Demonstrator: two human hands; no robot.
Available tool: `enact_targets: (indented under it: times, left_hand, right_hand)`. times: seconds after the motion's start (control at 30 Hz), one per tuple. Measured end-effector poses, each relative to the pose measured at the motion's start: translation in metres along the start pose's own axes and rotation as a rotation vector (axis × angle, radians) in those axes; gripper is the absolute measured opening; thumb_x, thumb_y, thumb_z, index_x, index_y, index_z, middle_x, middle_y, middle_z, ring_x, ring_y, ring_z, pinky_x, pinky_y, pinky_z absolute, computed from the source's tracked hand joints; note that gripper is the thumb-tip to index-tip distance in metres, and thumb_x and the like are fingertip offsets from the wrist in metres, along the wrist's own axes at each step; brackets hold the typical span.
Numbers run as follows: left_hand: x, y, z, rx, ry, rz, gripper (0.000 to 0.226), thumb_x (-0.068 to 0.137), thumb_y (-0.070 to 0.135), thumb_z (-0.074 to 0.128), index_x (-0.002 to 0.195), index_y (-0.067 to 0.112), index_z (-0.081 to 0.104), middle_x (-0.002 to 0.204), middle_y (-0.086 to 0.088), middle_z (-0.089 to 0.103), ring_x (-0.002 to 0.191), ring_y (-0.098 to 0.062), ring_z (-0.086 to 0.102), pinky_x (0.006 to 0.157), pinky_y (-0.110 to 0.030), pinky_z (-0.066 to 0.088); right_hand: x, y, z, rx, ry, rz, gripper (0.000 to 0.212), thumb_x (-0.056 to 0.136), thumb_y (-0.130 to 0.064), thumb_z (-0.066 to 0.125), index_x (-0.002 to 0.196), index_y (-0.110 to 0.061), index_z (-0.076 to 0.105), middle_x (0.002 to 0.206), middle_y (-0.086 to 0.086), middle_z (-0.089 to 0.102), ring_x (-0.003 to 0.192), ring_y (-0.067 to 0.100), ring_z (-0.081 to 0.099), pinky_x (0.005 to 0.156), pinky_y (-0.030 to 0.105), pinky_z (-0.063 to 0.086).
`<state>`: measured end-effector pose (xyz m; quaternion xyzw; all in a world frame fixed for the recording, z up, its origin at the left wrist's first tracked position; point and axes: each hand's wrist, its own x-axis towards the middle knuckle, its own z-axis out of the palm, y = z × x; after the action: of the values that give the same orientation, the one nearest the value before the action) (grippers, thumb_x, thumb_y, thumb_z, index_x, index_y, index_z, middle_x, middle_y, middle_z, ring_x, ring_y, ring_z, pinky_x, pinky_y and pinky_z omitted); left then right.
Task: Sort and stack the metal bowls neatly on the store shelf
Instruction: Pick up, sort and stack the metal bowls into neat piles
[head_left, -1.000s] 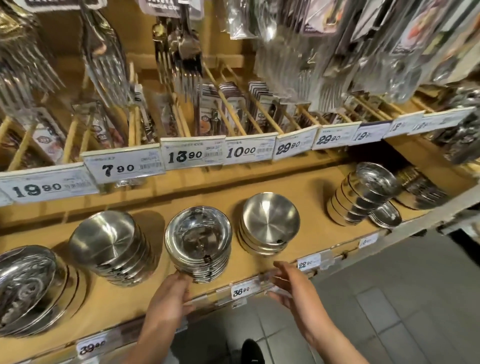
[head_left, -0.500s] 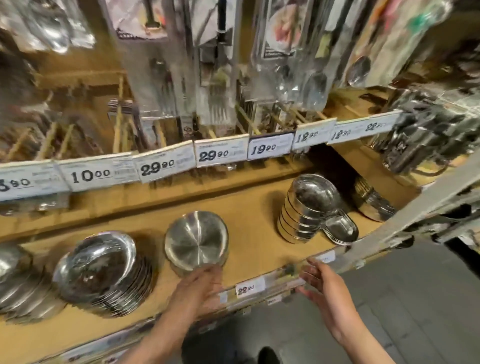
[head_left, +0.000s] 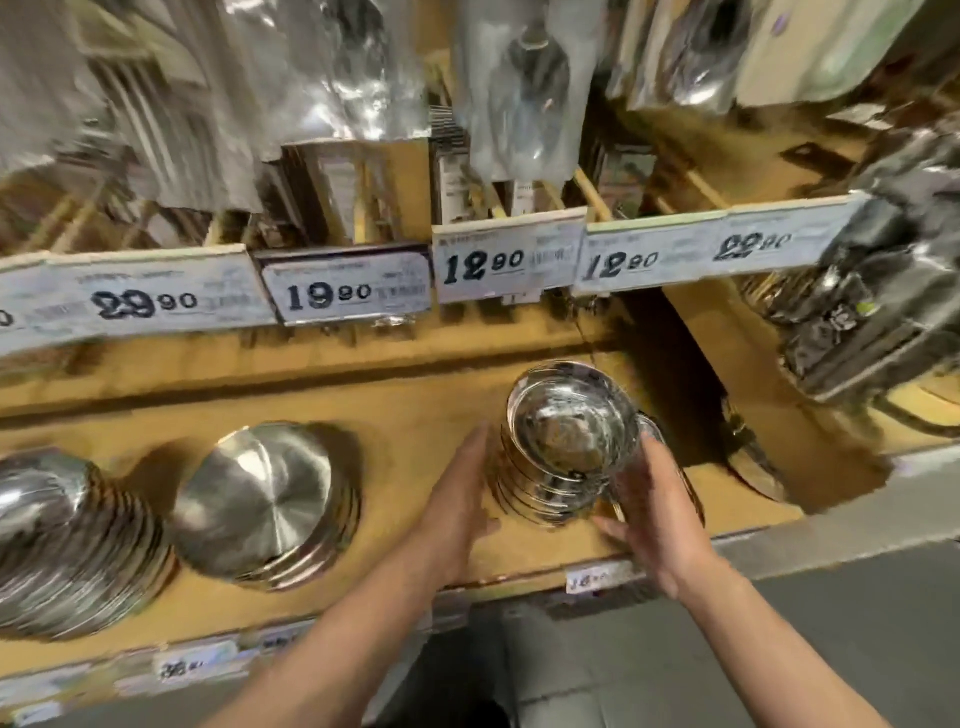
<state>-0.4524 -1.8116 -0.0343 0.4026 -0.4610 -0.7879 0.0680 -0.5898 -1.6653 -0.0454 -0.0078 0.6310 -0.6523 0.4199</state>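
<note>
A tall stack of small deep metal bowls (head_left: 566, 441) stands tilted on the wooden shelf (head_left: 405, 415), right of centre. My left hand (head_left: 457, 504) lies flat along the stack's left side with straight fingers. My right hand (head_left: 654, 514) reaches along the right side with fingers extended against the bowls, and it covers most of a small dish (head_left: 652, 423) beside the stack. A stack of wider brushed bowls (head_left: 265, 499) sits to the left. Another shiny stack (head_left: 57, 545) is at the far left edge. The picture is motion-blurred.
Price tags (head_left: 348, 291) line the upper shelf rail, and packaged utensils (head_left: 519, 88) hang low above it. More metalware (head_left: 758, 467) sits in shadow at the shelf's right end. Dark packaged items (head_left: 872, 291) jut out at the right. Grey floor lies below the shelf's front edge.
The view has swung right along the shelf. Both hands have left the front edge and moved in on either side of the tall stack of small bowls.
</note>
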Motion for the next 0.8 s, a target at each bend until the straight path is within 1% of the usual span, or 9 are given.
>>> enact_targets:
  times: [0.07,0.1,0.2,0.3,0.4,0.5,0.67,0.73,0.8]
  left_hand:
    - [0.006,-0.002,0.003,0.005,-0.022,0.007,0.056,0.088,0.075,0.041,0.132,0.045,0.057,0.133,0.015,0.061,0.117,-0.007,0.054,0.108,-0.055,0.039]
    - [0.006,-0.003,0.004,0.012,-0.032,0.02,0.055,0.082,0.078,0.043,0.127,0.05,0.06,0.131,0.017,0.063,0.119,-0.008,0.055,0.107,-0.056,0.041]
    - [0.009,-0.008,0.008,0.011,-0.051,0.047,0.042,0.078,0.083,0.044,0.106,0.062,0.066,0.111,0.029,0.07,0.122,-0.008,0.056,0.097,-0.049,0.052]
    - [0.013,-0.01,0.01,-0.018,-0.044,0.04,0.04,0.078,0.085,0.043,0.103,0.064,0.066,0.1,0.036,0.07,0.117,-0.004,0.058,0.087,-0.041,0.054]
    - [0.013,-0.007,0.012,-0.04,-0.04,0.064,0.047,0.073,0.087,0.046,0.106,0.061,0.067,0.101,0.031,0.072,0.116,-0.008,0.061,0.092,-0.045,0.057]
    - [0.013,-0.004,0.01,-0.078,-0.027,0.074,0.049,0.08,0.082,0.045,0.112,0.054,0.068,0.106,0.025,0.073,0.118,-0.012,0.062,0.098,-0.048,0.055]
    - [0.015,0.006,-0.011,-0.092,0.039,0.092,0.052,0.088,0.08,0.038,0.118,0.049,0.066,0.109,0.02,0.075,0.109,-0.009,0.068,0.088,-0.042,0.057]
    - [0.017,0.009,-0.023,-0.119,0.084,0.11,0.046,0.092,0.077,0.034,0.108,0.051,0.07,0.104,0.021,0.075,0.098,-0.004,0.072,0.084,-0.041,0.06]
    - [0.018,0.012,-0.034,-0.15,0.12,0.127,0.046,0.094,0.075,0.031,0.099,0.053,0.072,0.1,0.022,0.076,0.09,0.004,0.071,0.071,-0.031,0.061]
  right_hand:
    - [0.001,-0.002,0.002,-0.049,-0.071,-0.025,0.048,0.089,-0.073,0.045,0.125,-0.048,0.063,0.13,-0.017,0.067,0.13,0.013,0.055,0.097,0.05,0.05]
    - [0.001,-0.003,0.001,-0.067,-0.085,-0.024,0.05,0.088,-0.075,0.044,0.125,-0.047,0.063,0.127,-0.017,0.069,0.127,0.013,0.057,0.092,0.046,0.051]
    - [0.002,-0.006,0.0,-0.092,-0.092,-0.008,0.06,0.076,-0.084,0.045,0.119,-0.048,0.067,0.118,-0.016,0.073,0.121,0.016,0.06,0.081,0.039,0.051]
    - [0.004,-0.009,0.001,-0.095,-0.127,-0.007,0.064,0.073,-0.087,0.046,0.121,-0.05,0.065,0.123,-0.015,0.071,0.124,0.016,0.059,0.083,0.041,0.053]
    - [0.007,-0.01,0.004,-0.083,-0.14,-0.02,0.062,0.073,-0.088,0.046,0.121,-0.053,0.064,0.124,-0.016,0.07,0.125,0.016,0.059,0.087,0.044,0.055]
    - [0.01,-0.009,0.01,-0.077,-0.152,-0.023,0.057,0.075,-0.086,0.046,0.118,-0.054,0.065,0.12,-0.018,0.071,0.123,0.015,0.06,0.085,0.043,0.055]
    - [0.021,-0.007,0.035,-0.104,-0.211,-0.011,0.047,0.079,-0.084,0.045,0.109,-0.057,0.068,0.111,-0.021,0.074,0.108,0.009,0.069,0.079,0.038,0.06]
    - [0.03,-0.007,0.051,-0.113,-0.234,-0.003,0.046,0.078,-0.083,0.045,0.111,-0.058,0.067,0.109,-0.024,0.074,0.111,0.011,0.067,0.086,0.042,0.059]
    - [0.039,-0.01,0.068,-0.145,-0.263,0.003,0.043,0.079,-0.081,0.043,0.107,-0.059,0.067,0.106,-0.025,0.073,0.118,0.014,0.06,0.09,0.045,0.054]
